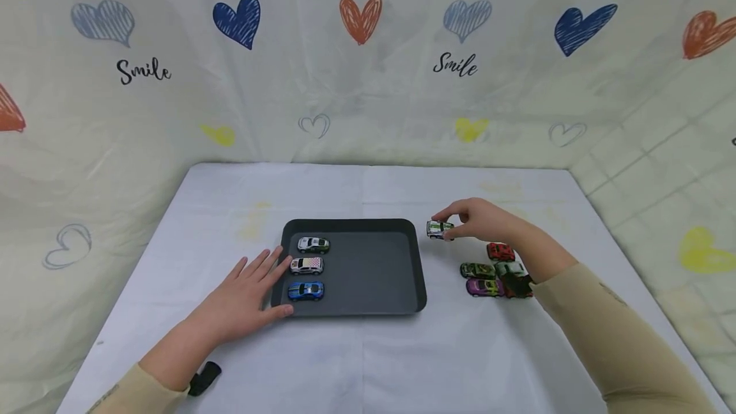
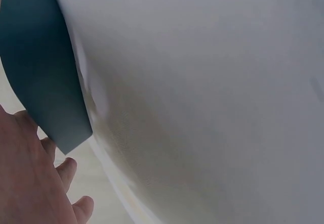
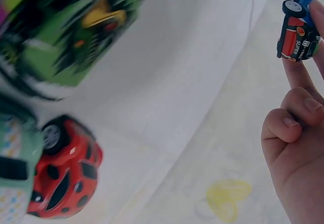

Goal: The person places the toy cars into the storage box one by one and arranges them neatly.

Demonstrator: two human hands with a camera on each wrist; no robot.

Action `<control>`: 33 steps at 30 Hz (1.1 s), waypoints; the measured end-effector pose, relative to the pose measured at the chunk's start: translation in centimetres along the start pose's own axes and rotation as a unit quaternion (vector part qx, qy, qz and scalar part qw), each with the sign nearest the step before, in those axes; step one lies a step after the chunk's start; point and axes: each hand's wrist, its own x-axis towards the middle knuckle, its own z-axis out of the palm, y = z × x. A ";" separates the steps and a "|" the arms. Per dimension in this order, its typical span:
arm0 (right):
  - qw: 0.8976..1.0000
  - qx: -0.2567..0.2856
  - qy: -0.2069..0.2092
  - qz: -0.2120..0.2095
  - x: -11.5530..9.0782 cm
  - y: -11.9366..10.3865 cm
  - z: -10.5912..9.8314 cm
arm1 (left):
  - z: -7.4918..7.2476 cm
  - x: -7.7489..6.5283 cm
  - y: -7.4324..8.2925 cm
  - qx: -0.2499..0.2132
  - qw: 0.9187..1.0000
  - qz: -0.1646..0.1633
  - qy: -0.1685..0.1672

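My right hand (image 1: 480, 219) pinches a small toy car (image 1: 439, 229) between thumb and fingers, just off the right edge of a dark grey tray (image 1: 374, 273). The right wrist view shows the red and black side of this toy car (image 3: 298, 39). At the tray's left rim lies my left hand (image 1: 244, 299), fingers straight and spread, touching the edge. Inside the tray, along its left side, a black-and-white car (image 1: 313, 245), a white car with pink checks (image 1: 307, 266) and a blue car (image 1: 306, 291) form a column.
Right of the tray, partly under my right forearm, several toy cars sit bunched together, among them a red one (image 1: 500, 252), a green one (image 1: 477, 271) and a purple one (image 1: 483, 287). A white cloth covers the table (image 1: 356, 363). Behind it hangs a heart-patterned curtain (image 1: 391, 94).
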 end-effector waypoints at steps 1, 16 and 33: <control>1.000 0.002 0.001 -0.002 0.1 -0.2 0.1 | 0.0 0.0 0.0 0.000 1.000 0.001 -0.001; 0.998 0.018 -0.019 -0.051 3.4 -4.0 0.6 | 0.2 0.3 -0.2 0.000 1.000 0.003 -0.007; 0.995 0.007 -0.035 -0.089 6.0 -8.2 1.7 | 0.1 0.2 -0.3 0.001 1.000 0.011 0.001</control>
